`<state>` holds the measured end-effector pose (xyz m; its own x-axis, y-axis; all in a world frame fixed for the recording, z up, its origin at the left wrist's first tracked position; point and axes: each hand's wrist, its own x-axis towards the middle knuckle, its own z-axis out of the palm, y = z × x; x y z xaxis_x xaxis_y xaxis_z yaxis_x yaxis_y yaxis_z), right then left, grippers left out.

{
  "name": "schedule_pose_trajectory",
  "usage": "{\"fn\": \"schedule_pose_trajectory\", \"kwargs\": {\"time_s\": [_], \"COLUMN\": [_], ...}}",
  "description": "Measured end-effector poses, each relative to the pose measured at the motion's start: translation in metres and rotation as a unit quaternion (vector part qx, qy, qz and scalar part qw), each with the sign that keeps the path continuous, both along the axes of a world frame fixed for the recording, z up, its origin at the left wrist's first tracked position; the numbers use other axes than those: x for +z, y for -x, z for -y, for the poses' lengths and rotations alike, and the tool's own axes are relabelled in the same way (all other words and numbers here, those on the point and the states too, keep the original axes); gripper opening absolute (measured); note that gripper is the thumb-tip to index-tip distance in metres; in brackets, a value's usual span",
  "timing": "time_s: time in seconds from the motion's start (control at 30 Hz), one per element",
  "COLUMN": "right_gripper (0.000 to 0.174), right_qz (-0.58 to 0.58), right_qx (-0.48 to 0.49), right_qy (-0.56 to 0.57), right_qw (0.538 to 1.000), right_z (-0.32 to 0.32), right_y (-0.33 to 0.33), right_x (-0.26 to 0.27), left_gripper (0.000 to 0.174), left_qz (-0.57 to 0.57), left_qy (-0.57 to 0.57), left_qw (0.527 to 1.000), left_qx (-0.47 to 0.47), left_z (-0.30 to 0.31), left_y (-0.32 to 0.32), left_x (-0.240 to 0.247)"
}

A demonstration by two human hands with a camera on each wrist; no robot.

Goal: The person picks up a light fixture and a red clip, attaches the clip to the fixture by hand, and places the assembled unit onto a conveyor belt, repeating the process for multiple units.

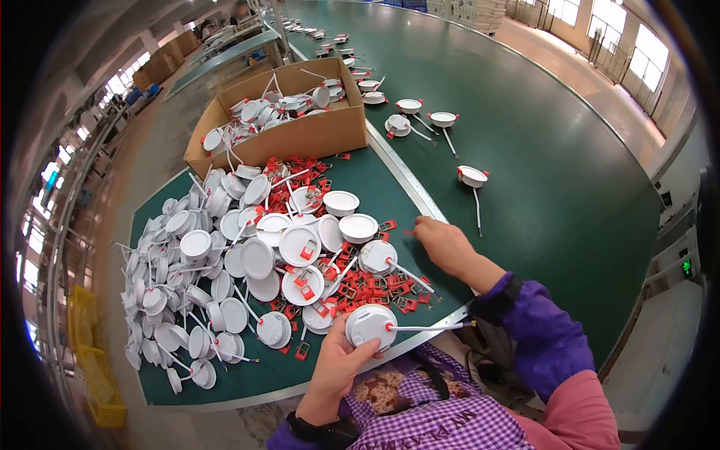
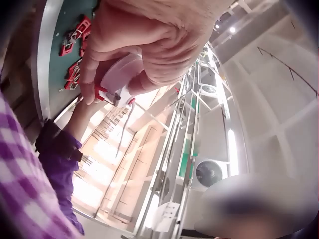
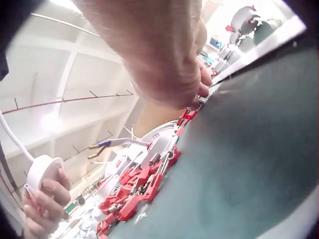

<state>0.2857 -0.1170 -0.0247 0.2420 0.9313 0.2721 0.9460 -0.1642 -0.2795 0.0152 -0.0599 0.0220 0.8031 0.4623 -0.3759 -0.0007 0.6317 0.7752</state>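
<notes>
My left hand (image 1: 337, 367) grips a round white downlight (image 1: 371, 326) by its rim at the table's front edge, its back facing up and its white cable (image 1: 431, 327) pointing right. A red clip with a metal spring (image 2: 107, 95) shows at that light's side, by the left fingers. My right hand (image 1: 451, 247) is over the metal strip at the table's right side, fingertips pinching a small red clip (image 3: 187, 117). Left of it, a pile of loose red clips (image 1: 375, 289) lies around another downlight (image 1: 377, 257) that rests back up.
Many white downlights (image 1: 195, 244) are heaped on the green table at left. Behind them stands a cardboard box (image 1: 292, 135) full of more lights. Across the metal strip (image 1: 409, 184), a green conveyor belt (image 1: 555, 172) carries downlights with red clips (image 1: 472, 176). Yellow crates (image 1: 101, 375) stand at far left.
</notes>
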Motion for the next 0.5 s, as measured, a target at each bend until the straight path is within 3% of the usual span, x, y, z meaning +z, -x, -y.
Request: {"fn": "schedule_pose_trajectory", "kwargs": {"time_s": [0.03,0.07,0.1,0.17,0.2,0.23,0.3,0.43,0.5], "right_gripper": [0.013,0.016,0.016,0.016,0.015,0.015,0.016,0.017,0.018], "right_qz": [-0.080,-0.178,-0.180,-0.399,-0.432,-0.432,-0.305,-0.312,-0.258], "right_qx": [-0.045,-0.052,-0.049,-0.038,-0.026,-0.025,0.071,0.081,0.101], "right_qy": [-0.017,-0.030,-0.030,-0.010,-0.013,-0.014,-0.026,-0.056,-0.085], "right_qw": [0.996,0.982,0.982,0.916,0.902,0.901,0.949,0.945,0.957], "right_z": [0.000,0.003,0.007,0.015,0.020,0.022,0.025,0.031,0.033], "right_y": [0.003,0.006,0.012,0.021,0.029,0.038,0.054,0.082,0.089], "right_x": [0.010,0.026,0.039,0.061,0.073,0.078,0.083,0.080,0.078], "left_gripper": [0.045,0.045,0.044,0.043,0.042,0.040,0.038,0.033,0.032], "left_qz": [-0.016,-0.016,-0.016,-0.017,-0.015,-0.006,-0.001,-0.026,-0.030], "left_qy": [-0.088,-0.089,-0.115,-0.140,-0.146,-0.157,-0.162,-0.223,-0.232], "left_qw": [0.996,0.996,0.993,0.989,0.989,0.987,0.986,0.974,0.972], "left_qx": [0.013,0.017,0.028,0.037,0.037,0.040,0.044,0.029,0.035], "left_z": [0.000,0.001,0.000,-0.001,0.000,-0.001,0.001,0.003,0.003], "left_y": [0.000,0.001,0.000,-0.004,-0.006,-0.008,-0.014,-0.021,-0.023], "left_x": [-0.004,-0.004,-0.002,0.000,0.004,0.003,0.000,0.003,0.006]}}
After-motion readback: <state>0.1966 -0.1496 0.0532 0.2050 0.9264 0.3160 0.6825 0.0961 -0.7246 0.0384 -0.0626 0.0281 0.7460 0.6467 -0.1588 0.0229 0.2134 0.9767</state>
